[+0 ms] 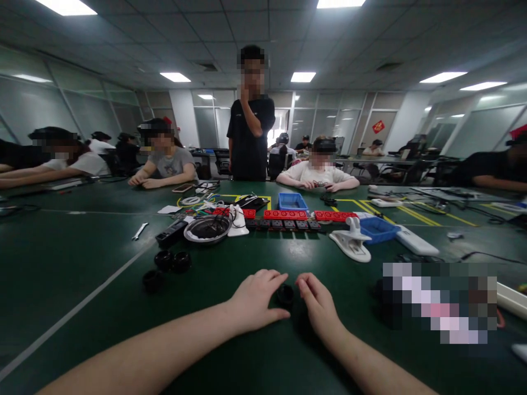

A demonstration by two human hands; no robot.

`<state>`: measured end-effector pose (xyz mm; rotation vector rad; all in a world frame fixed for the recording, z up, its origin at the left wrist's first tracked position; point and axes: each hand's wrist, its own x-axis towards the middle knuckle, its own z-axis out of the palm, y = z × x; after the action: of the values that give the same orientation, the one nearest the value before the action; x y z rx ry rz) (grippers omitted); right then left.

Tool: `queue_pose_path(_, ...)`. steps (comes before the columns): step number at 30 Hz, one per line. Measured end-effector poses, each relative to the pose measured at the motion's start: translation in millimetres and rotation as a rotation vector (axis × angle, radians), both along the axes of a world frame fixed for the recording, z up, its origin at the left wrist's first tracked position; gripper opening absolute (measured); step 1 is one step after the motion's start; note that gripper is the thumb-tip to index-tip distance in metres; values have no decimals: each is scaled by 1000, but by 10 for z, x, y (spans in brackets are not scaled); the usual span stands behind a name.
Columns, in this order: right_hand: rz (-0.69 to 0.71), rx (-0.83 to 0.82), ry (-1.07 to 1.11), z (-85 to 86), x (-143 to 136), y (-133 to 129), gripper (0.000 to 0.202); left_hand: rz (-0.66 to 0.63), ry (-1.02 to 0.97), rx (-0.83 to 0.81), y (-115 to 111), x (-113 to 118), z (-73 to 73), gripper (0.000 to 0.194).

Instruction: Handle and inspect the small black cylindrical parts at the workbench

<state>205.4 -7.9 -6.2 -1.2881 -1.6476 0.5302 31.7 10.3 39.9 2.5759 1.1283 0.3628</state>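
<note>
A small black ring-like part (pixel 285 294) sits on the green table in front of me. My left hand (pixel 257 300) reaches around it from the left, thumb and fingers apart on either side; whether they touch it I cannot tell. Just right of that part is my right hand (pixel 319 303), its fingers curled and the thumb against them. Anything inside those fingers is hidden. Farther left lie similar black round parts: one (pixel 152 280) nearer me, and a pair (pixel 180 261) close together behind it.
Beyond my hands stand red and black socket strips (pixel 284 225), a round metal-rimmed dish (pixel 208 229), a white clip stand (pixel 353 240) and blue trays (pixel 376 229). A wrench (pixel 140 231) lies at left. Blurred-out items cover the right side. People sit and stand across the table.
</note>
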Motion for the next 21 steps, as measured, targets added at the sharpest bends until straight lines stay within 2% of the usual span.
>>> queue_pose_path(3,34,-1,-3,15,-9,-32,22,-39,48,-34,162,168,-35,42)
queue_pose_path(6,51,-15,-1,21,-7,-24,20,-4,99,-61,254,31,-14,40)
queue_pose_path(11,65,-78,24,3,13,20,21,151,177,-102,261,-658,90,41)
queue_pose_path(13,73,-87,30,-1,15,25,21,279,177,-157,177,-969,109,39)
queue_pose_path(16,77,-98,36,7,9,25,23,356,116,-205,-37,-1373,81,33)
queue_pose_path(19,58,-107,32,18,-3,32,24,394,-88,-281,-237,-1694,39,28)
queue_pose_path(21,38,-98,25,11,-11,43,26,432,-366,-352,-290,-1873,47,33)
